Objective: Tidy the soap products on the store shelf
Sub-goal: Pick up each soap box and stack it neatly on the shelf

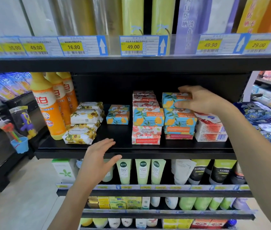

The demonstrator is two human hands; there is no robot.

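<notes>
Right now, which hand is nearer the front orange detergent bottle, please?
Left: the left hand hovers lower right of the orange bottle; the right hand grips a blue soap box farther right.

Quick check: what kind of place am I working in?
A shop aisle, likely a supermarket or drugstore. Price tags line the upper shelf, soap boxes sit stacked, the right hand gripping one, and tubes stand in a row lower down.
</notes>
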